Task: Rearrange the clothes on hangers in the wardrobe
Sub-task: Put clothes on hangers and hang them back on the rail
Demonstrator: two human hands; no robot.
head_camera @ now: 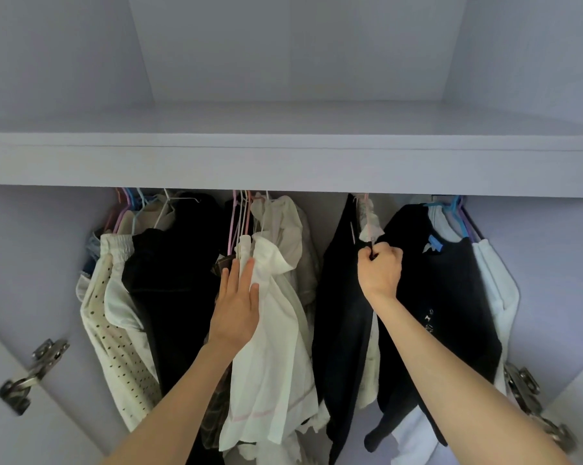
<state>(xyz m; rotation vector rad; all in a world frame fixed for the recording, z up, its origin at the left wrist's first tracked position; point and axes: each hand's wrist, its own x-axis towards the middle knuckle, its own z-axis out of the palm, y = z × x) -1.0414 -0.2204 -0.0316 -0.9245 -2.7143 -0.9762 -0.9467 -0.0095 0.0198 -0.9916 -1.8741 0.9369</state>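
Note:
Clothes hang under the wardrobe shelf [290, 162] on coloured hangers. My left hand [238, 302] lies flat, fingers apart, against a white garment [276, 347] in the middle group. My right hand [380, 268] is closed on the shoulder edge of a dark navy garment [342, 313], pinching its fabric near a pale hanger [367, 216]. To its right hangs a black top [441, 313] on a blue hanger [449, 208]. At the left hang a black garment [172, 280] and a cream dotted one [115, 347]. The rail is hidden behind the shelf.
A gap of bare back wall [323, 216] separates the middle group from the right group. White clothes [495, 290] hang at the far right. Metal door hinges sit low left [31, 374] and low right [532, 397] on the open doors.

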